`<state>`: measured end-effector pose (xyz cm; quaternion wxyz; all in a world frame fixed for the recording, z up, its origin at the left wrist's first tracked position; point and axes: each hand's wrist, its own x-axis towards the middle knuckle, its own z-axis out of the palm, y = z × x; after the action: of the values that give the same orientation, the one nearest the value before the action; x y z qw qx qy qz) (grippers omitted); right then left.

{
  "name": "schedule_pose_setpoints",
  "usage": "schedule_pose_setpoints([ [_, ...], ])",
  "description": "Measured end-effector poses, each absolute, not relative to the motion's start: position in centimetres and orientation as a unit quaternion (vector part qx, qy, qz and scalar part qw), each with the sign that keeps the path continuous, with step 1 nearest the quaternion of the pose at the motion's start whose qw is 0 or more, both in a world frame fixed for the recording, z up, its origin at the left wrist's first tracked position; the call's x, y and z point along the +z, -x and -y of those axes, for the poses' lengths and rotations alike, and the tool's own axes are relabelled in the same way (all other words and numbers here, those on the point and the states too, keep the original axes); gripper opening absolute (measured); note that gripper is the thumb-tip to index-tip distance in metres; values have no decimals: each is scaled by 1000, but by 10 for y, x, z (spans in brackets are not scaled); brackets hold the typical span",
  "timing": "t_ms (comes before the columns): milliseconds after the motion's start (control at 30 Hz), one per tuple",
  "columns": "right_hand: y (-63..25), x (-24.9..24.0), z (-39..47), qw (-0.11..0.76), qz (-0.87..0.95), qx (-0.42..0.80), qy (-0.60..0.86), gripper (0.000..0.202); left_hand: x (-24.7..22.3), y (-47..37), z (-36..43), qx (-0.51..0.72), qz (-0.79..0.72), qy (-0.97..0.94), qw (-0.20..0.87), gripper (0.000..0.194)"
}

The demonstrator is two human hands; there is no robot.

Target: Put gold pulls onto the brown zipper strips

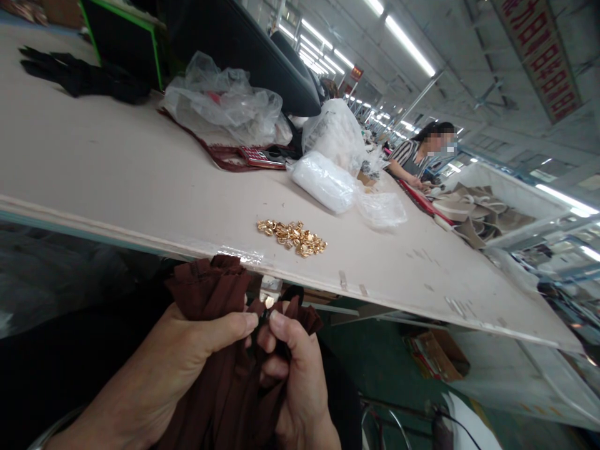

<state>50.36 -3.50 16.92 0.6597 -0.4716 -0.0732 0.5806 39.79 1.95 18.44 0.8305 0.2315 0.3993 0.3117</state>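
The brown cloth [210,290] is in both my hands, on my side of the pile of gold pieces [295,239] and lower than it, just off the table [140,175] edge. It is dark and dull, made of many narrow strips bunched together, with ruffled, layered ends standing up above my grip and long folds hanging below. My left hand [187,350] pinches the thicker bunch, thumb laid across it. My right hand [300,369] has its fingers curled in, thumb and forefinger pinching a smaller bunch. Between my fingertips sits one small gold piece [269,302]; I can't tell which hand grips it.

Beyond the gold pile and to its left lies a crumpled clear bag [225,103] with something red showing through. Straight past the pile is a plump white packet [323,181], its contents hidden by the wrap, and behind it a fuller whitish bag [334,134], too cloudy to see into. Right of the packet is a flatter clear bag [382,209]. Well apart to the right of the pile, a big white bin [557,215] holds heaped beige pieces [487,209], near a person in a striped top [407,153]. Lower right of the pile, under the table, an open cardboard box [443,356] holds flat items I can't make out.
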Motion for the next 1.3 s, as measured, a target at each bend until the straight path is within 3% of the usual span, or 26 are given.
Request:
schedule_pose_setpoints([
  [367, -504, 167, 33, 660, 73, 582, 469, 24, 172, -399, -19, 336, -408, -276, 803, 10],
  [900, -502, 168, 25, 679, 74, 567, 459, 26, 177, -405, -17, 378, -445, -290, 758, 23],
  [1067, -503, 169, 24, 679, 90, 564, 460, 25, 181, -405, -18, 397, -484, -361, 692, 20],
  [1300, -513, 172, 27, 662, 192, 485, 539, 21, 175, -404, -17, 373, -450, -341, 736, 24],
])
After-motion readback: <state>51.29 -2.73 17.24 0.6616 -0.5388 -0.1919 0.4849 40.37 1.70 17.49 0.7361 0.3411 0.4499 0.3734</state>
